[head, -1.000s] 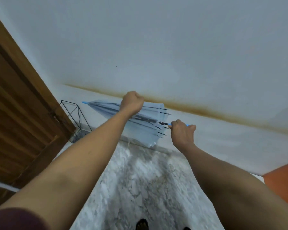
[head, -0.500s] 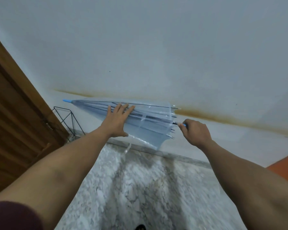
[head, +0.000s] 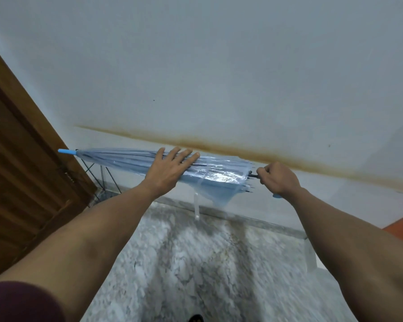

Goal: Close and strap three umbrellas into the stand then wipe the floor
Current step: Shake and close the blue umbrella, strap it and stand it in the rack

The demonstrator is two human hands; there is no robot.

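Clear blue-tinted plastic is slippery, and that is the risk. The left hand (head: 170, 170) only lies flat on the umbrella (head: 116, 161), fingers straight, so the loose folds could slide and billow out before the strap (head: 196, 205) is wound round them. That strap dangles free below the canopy and binds nothing. The right hand (head: 279, 180) is curled tight round the shaft by the rib ends, the blue handle (head: 276, 195) poking out beneath it. A twist there against a flat palm may bunch the folds unevenly.

The umbrella is held level in the air before the wall (head: 219, 77), above the floor (head: 196, 263). Its blue tip (head: 64, 151) points left over the wire stand (head: 102, 180) beside the door (head: 21, 182). It is closed, with the ribs gathered and the canopy slack and glossy.
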